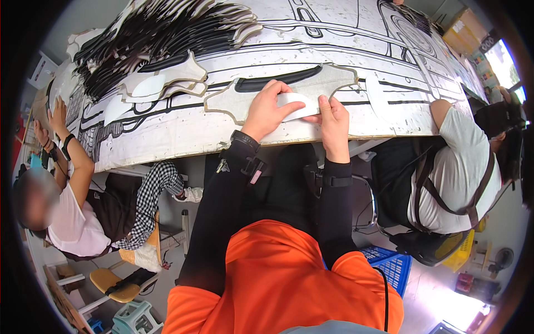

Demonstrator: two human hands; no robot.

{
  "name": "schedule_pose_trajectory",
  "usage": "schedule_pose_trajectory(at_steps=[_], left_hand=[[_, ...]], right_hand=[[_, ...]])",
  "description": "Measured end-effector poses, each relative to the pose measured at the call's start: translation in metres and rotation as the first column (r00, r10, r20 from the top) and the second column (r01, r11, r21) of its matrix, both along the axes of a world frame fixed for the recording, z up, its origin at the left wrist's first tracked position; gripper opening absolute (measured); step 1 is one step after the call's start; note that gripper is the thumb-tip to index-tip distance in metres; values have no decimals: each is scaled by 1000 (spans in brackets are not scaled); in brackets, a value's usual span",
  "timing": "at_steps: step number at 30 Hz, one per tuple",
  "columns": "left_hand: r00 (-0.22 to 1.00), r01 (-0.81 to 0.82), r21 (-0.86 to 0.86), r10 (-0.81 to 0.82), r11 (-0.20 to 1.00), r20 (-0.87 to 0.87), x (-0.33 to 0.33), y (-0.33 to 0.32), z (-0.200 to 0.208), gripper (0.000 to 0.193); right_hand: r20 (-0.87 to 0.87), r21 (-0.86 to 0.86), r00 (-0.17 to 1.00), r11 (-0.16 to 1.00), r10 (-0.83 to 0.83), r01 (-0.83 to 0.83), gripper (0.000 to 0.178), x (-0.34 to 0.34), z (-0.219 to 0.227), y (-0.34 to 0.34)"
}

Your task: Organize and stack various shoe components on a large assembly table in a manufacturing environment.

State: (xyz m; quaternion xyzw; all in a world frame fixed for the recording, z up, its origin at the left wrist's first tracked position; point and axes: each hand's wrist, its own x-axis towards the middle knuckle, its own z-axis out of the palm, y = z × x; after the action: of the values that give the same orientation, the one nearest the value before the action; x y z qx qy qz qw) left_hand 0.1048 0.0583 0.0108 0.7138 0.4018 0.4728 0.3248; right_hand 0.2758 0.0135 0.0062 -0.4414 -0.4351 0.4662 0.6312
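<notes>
A beige fabric panel (222,100) with brown edging and a padded black strip (278,79) along its far edge lies flat in front of me. Over its near edge, my left hand (271,109) pinches a curved white piece (290,104), thin like paper or film, with the thumb on top. My right hand (334,119) grips the same piece at its right end, thumb raised and fingers curled beneath. Part of the white piece is hidden behind my fingers. To the left, similar panels (186,71) are stacked, with a white oval piece (149,86) on top.
A large heap of black-edged panels (167,42) covers the table's far left. More white pieces lie on the line-patterned tabletop (400,119), one (377,96) right of my panel. Seated people flank me, a white-shirted one (78,222) left and a grey-shirted one (461,167) right.
</notes>
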Motion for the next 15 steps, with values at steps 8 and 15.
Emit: schedule_pose_trajectory(at_steps=[8, 15], left_hand=[[987, -110, 97, 120, 989, -103, 2, -4, -3, 41], [969, -176, 124, 195, 976, -154, 6, -3, -2, 25]], right_hand=[[-7, 43, 1000, 999, -16, 16, 26, 0, -7, -2], [145, -59, 986, 995, -76, 86, 35, -11, 10, -10]])
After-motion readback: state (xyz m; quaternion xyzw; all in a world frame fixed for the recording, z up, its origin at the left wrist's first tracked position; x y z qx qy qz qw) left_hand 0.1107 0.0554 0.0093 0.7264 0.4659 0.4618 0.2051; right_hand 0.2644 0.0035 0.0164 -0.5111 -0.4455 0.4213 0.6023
